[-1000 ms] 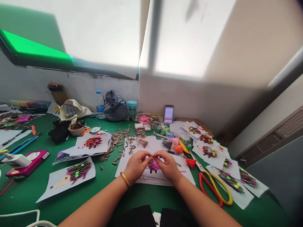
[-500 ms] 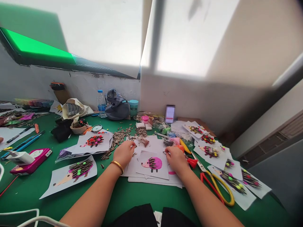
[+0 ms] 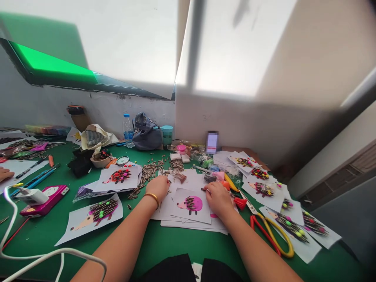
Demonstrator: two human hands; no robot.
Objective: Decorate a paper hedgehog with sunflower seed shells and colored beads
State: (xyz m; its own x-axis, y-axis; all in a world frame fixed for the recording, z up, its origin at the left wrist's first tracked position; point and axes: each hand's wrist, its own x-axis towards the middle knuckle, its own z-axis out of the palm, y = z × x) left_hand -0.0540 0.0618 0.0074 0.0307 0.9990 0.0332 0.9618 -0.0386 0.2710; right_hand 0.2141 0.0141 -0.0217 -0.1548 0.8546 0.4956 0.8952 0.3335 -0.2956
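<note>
A paper card with a pink clay hedgehog (image 3: 197,203) lies on a stack of white sheets (image 3: 194,227) in front of me. A few striped sunflower seeds stand as spines on its front part. My left hand (image 3: 158,190), with a gold bangle, is above the sheets left of the card, fingertips pinched together. What they hold, if anything, is too small to make out. Right of the card, my right hand (image 3: 217,196) pinches a small dark sunflower seed (image 3: 203,189). Loose sunflower seeds (image 3: 150,171) are heaped beyond my left hand.
Finished hedgehog cards lie left (image 3: 96,215) and right (image 3: 290,225). Yellow-and-red scissors (image 3: 272,231) rest beside my right forearm. Bagged clay (image 3: 219,175) and a phone (image 3: 212,142) are behind. A magenta power strip (image 3: 44,201), white cable (image 3: 53,254) and another person's hand (image 3: 5,174) are left.
The view has shifted slightly, so the table appears a little further right. More of the other person's hand and the white cable shows at left. My hands stay in nearly the same places.
</note>
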